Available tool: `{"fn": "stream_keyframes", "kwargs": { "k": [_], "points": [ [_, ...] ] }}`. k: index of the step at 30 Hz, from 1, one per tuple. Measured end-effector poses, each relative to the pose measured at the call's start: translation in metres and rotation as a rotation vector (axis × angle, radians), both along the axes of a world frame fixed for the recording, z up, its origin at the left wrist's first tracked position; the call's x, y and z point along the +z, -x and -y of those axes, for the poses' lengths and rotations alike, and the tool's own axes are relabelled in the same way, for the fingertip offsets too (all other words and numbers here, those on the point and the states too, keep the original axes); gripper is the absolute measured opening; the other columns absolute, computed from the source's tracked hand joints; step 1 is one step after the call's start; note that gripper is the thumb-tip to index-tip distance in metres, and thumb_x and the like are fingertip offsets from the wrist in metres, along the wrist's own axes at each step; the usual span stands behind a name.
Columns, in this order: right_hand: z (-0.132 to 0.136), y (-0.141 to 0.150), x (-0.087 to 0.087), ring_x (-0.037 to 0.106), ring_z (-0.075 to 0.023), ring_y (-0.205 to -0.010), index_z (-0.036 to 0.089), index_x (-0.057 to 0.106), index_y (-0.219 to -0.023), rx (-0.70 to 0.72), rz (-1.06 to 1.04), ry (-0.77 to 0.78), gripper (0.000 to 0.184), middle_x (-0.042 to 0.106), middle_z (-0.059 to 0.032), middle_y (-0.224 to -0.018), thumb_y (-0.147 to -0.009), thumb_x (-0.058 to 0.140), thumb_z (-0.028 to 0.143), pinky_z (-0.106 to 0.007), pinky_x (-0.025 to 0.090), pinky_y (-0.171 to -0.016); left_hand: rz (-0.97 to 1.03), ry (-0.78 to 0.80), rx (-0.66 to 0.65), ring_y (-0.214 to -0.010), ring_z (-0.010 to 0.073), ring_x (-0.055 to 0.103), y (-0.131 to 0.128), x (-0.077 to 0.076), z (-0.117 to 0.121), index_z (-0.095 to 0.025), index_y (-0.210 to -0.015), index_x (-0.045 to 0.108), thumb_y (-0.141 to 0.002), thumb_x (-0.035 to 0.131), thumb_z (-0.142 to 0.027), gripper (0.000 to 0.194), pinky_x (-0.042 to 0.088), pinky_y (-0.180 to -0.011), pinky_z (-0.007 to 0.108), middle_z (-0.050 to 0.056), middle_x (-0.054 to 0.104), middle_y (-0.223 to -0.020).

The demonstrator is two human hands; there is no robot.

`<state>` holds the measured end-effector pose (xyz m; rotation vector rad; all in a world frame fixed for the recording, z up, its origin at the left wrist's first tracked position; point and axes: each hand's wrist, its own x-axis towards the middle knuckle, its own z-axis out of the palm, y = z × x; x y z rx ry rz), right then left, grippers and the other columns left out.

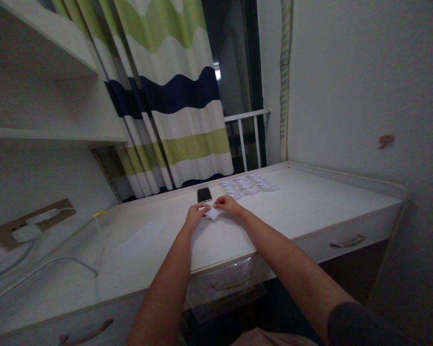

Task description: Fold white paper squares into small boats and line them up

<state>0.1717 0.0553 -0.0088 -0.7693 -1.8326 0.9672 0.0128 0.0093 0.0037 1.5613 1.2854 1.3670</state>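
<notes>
A small folded piece of white paper (pixel 212 213) is held between my two hands, just above the white desk. My left hand (pixel 196 215) pinches its left side with thumb and fingers. On the opposite side, my right hand (pixel 228 204) has its fingertips closed on the upper right edge. Beyond the hands lies a dark phone (pixel 204 194), flat on the desk. Several folded white paper pieces (pixel 250 184) sit in rows behind my right hand; their exact shape is too small to make out. Flat white paper sheets (pixel 142 237) rest to the left of my left forearm.
The white desk (pixel 321 197) has a raised rim at the back and right, and drawers with handles (pixel 347 241) in front. Chargers (pixel 27 233) and white cables (pixel 68 259) are at the left. A striped curtain (pixel 187 91) hangs behind; a shelf (pixel 54 137) juts out upper left.
</notes>
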Motion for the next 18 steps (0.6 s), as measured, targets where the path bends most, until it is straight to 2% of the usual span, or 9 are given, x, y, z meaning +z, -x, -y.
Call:
{"fn": "stream_keyframes", "kwargs": {
  "k": [7, 18],
  "points": [
    [-0.0005, -0.0006, 0.0028, 0.053, -0.0103, -0.053, 0.010, 0.064, -0.065, -0.056, -0.068, 0.038, 0.020, 0.061, -0.0020, -0.058, -0.056, 0.066, 0.027, -0.022, 0.039, -0.053, -0.015, -0.038, 0.072, -0.063, 0.0156, 0.057, 0.0030, 0.0009, -0.0018, -0.013, -0.067, 0.067, -0.053, 0.068, -0.030, 0.022, 0.046, -0.052, 0.025, 0.007, 0.065, -0.072],
    [0.0030, -0.0030, 0.0068, 0.054, -0.0096, -0.049, 0.010, 0.063, -0.064, -0.024, -0.109, 0.108, 0.018, 0.060, -0.0010, -0.052, -0.057, 0.068, 0.026, -0.020, 0.039, -0.048, -0.012, -0.077, 0.067, -0.062, 0.0152, 0.056, 0.0028, 0.0036, 0.0012, -0.014, -0.064, 0.067, -0.052, 0.067, -0.029, 0.019, 0.043, -0.050, 0.023, 0.006, 0.065, -0.069]
  ]
}}
